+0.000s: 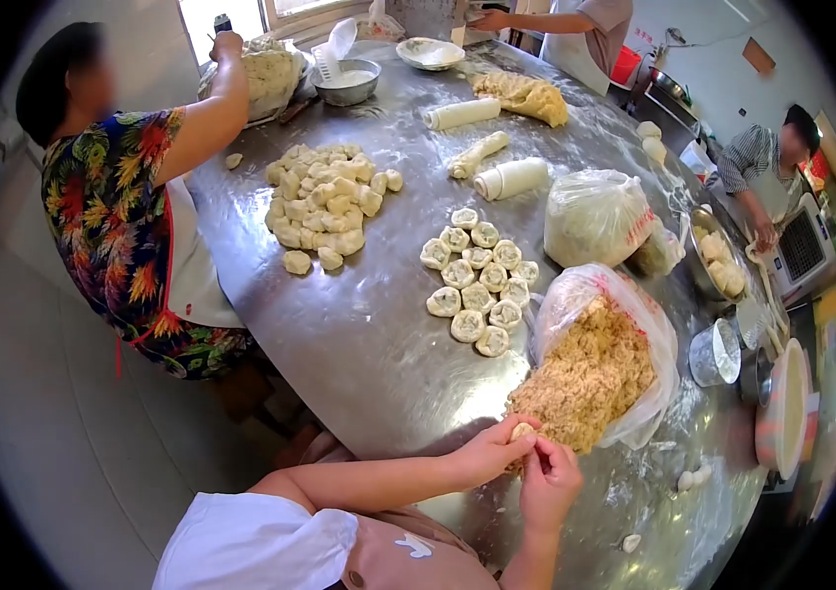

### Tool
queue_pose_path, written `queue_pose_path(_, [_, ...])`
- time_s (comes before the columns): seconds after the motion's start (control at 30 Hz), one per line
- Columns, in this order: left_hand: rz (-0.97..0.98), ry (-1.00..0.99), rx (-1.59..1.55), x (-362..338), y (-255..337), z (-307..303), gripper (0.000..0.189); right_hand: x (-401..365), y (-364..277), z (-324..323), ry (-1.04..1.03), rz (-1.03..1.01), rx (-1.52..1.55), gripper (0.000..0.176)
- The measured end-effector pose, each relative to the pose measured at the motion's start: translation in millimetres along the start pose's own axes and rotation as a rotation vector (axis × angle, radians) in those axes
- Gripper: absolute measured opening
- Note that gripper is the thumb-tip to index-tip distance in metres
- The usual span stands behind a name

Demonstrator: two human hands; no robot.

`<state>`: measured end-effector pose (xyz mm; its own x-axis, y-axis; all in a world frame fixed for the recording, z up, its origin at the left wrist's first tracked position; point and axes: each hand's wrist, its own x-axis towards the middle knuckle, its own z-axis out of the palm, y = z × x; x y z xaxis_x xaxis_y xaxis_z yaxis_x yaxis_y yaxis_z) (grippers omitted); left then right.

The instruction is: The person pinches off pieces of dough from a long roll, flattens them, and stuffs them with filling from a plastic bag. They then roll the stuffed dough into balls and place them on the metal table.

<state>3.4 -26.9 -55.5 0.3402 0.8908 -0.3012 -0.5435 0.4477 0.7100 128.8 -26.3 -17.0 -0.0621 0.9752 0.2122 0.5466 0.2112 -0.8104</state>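
Note:
Just in front of the crumbly brown filling (pixel 590 379), my left hand (pixel 485 454) holds a small dough piece (pixel 523 431) between thumb and fingers. My right hand (pixel 551 482) meets it from the right, its fingertips pinched on the same piece. The filling spills out of an open clear plastic bag (pixel 659 369) lying on its side. Beyond my hands, several round filled dough pieces (pixel 477 275) sit grouped on the metal table (pixel 339 364). How far the dough in my fingers is closed is hidden.
Dough lumps (pixel 325 202) are heaped at left, near a co-worker in a floral top (pixel 123 216). Dough rolls (pixel 511 178) and a tied plastic bag (pixel 595 216) lie farther back. Along the right stand a metal cup (pixel 715 354) and a large tub (pixel 782 408). Other people work behind.

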Motion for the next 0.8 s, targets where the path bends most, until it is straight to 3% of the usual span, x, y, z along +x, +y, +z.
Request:
queue_pose_path(0.13, [-0.042,0.044,-0.253,5.0,-2.8,-1.2,0.029,-1.7,-13.4,4.2,-0.013,-0.015,-0.051,0.020])
queue_pose_path(0.23, [-0.078,0.040,-0.332,3.6,18.1,-3.5,0.029,-1.0,-9.8,5.9,-0.009,0.172,0.390,0.023])
queue_pose_path(0.27, [-0.104,0.024,-0.346,4.6,22.6,-6.1,0.028,0.9,-18.0,-4.0,-0.028,0.174,0.355,0.027])
queue_pose_path(0.33, [-0.037,-0.075,-0.481,-5.6,43.7,-1.0,0.033,4.1,-4.9,-11.0,0.013,-0.028,0.265,0.040])
queue_pose_path(0.4, [-0.077,-0.063,-0.493,-15.0,62.4,8.9,0.037,15.3,-27.5,-21.4,-0.009,-0.210,-0.056,0.065])
queue_pose_path(0.5, [-0.144,-0.142,-0.468,-24.6,68.0,13.1,0.040,21.7,-22.9,-13.2,-0.063,-0.418,-0.162,0.081])
queue_pose_path(0.63, [-0.188,-0.237,-0.489,-21.4,46.2,0.3,0.034,16.8,-12.1,-0.4,-0.036,-0.512,-0.264,0.072])
queue_pose_path(0.8, [-0.191,-0.090,-0.277,-24.2,38.9,2.1,0.021,11.4,-15.4,5.5,-0.033,-0.585,-0.245,0.053])
